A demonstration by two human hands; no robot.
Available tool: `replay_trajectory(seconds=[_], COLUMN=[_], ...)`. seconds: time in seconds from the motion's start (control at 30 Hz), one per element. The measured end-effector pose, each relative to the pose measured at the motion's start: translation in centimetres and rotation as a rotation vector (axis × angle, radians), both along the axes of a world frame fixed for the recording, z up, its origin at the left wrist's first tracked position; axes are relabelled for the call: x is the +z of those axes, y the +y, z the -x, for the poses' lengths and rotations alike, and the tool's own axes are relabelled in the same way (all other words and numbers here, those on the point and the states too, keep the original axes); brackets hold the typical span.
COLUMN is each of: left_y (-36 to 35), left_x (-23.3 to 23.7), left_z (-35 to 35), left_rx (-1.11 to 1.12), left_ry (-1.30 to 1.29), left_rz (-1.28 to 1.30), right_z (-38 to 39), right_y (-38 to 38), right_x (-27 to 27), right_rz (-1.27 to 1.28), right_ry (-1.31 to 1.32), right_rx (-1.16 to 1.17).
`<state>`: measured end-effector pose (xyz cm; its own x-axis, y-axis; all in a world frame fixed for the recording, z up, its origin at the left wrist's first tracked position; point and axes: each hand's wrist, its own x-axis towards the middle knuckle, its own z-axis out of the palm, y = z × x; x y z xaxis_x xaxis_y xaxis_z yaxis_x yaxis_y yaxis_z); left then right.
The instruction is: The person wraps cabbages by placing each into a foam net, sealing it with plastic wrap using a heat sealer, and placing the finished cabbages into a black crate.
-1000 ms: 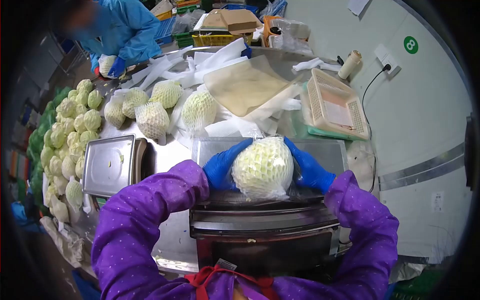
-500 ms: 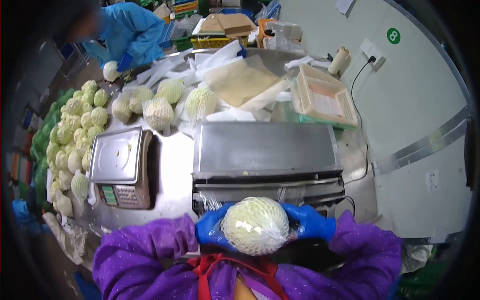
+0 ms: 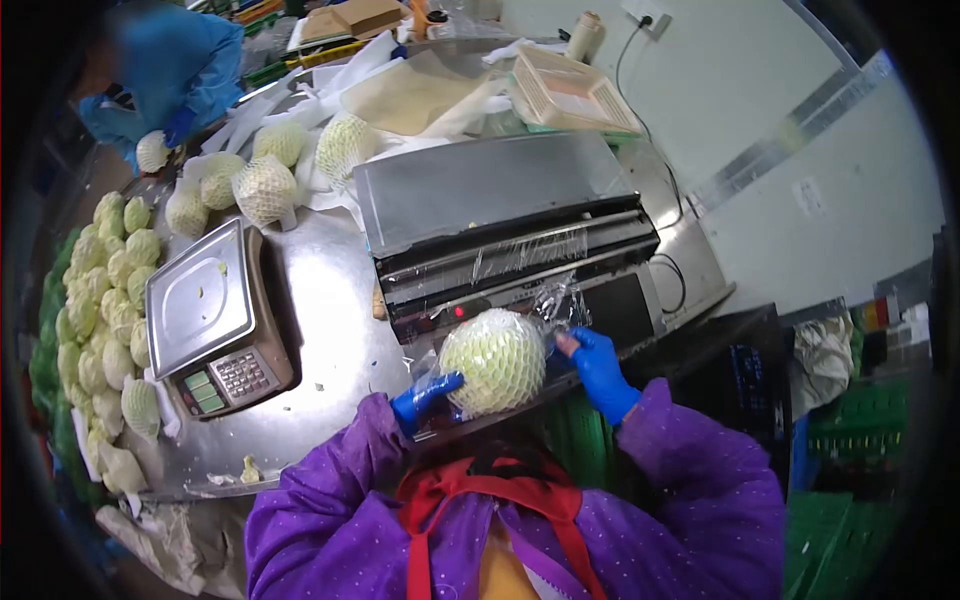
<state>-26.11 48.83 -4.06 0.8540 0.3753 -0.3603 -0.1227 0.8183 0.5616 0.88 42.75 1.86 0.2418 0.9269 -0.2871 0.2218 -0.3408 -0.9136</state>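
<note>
A pale green cabbage (image 3: 493, 365) in a white foam net sits at the front of the film wrapping machine (image 3: 480, 200), partly covered by clear film. At its left, my left hand (image 3: 428, 400) in a blue glove is closed around the cabbage's lower side, with film under the fingers. My right hand (image 3: 600, 375), gloved in blue with a bare thumb tip showing, pinches the clear plastic film (image 3: 560, 305) to the right of the cabbage. A red light glows on the machine's front panel.
A weighing scale (image 3: 205, 300) stands on the steel table (image 3: 330, 350) at left, beside a heap of cabbages (image 3: 105, 290). Several netted cabbages (image 3: 265, 190) lie behind. A cream plastic basket (image 3: 575, 90) is at back right. A person in blue (image 3: 170, 75) holds another cabbage.
The view has turned and shifted. The cabbage now rests at the machine's front, lower edge. My right hand has left the cabbage's side and draws film out to the right.
</note>
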Motion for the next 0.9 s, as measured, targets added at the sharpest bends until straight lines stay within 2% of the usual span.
replay_trajectory(seconds=[0.07, 0.13, 0.17, 0.3, 0.33, 0.43, 0.57, 0.6, 0.7, 0.73, 0.77, 0.83, 0.87, 0.9], left_y=[0.7, 0.9, 0.6, 0.8, 1.1, 2.1, 1.4, 1.6, 2.3, 3.4, 4.2, 5.5, 5.9, 4.8], left_x=[-5.3, -3.4, -0.3, 2.8, 3.5, 3.7, -0.8, -0.1, 6.1, 5.5, 5.6, 9.4, 8.7, 9.3], left_z=[1.9, 3.2, 3.6, 5.8, 6.1, 5.9, 4.0, 3.7, 3.5, 4.4, 5.3, 7.6, 9.7, 9.5], left_rx=[-0.051, -0.077, 0.058, -0.105, -0.128, -0.144, -0.102, -0.089, -0.208, -0.248, -0.164, -0.057, -0.132, -0.241], left_ry=[0.058, 0.059, 0.1, 0.366, 0.428, 0.394, 0.22, 0.227, 0.469, 0.503, 0.555, 0.675, 0.517, 0.494], left_rz=[0.11, 0.081, 0.085, -0.194, -0.268, -0.214, 0.059, 0.078, -0.176, -0.162, -0.184, -0.56, -0.449, -0.334], right_z=[1.3, 2.4, 2.9, 5.1, 5.7, 6.8, 5.0, 4.5, 3.4, 3.6, 3.8, 3.0, 3.0, 3.3], right_y=[-0.6, -1.2, -1.5, -2.8, -2.7, -2.5, -2.1, -1.9, -1.7, -1.8, -1.8, -2.0, -1.9, -1.6], right_x=[-1.4, -1.0, -1.0, -1.5, -1.1, -0.6, -1.4, -1.9, -2.7, -2.5, -2.3, -2.1, -2.0, -1.8], right_rz=[-0.159, -0.229, -0.267, -0.289, -0.319, -0.389, -0.394, -0.39, -0.4, -0.418, -0.433, -0.451, -0.464, -0.439], right_ry=[0.034, 0.169, 0.246, 0.196, 0.252, 0.409, 0.508, 0.485, 0.527, 0.544, 0.568, 0.604, 0.626, 0.603], right_rx=[-0.213, -0.347, -0.417, -0.467, -0.491, -0.527, -0.539, -0.553, -0.573, -0.566, -0.557, -0.563, -0.57, -0.6])
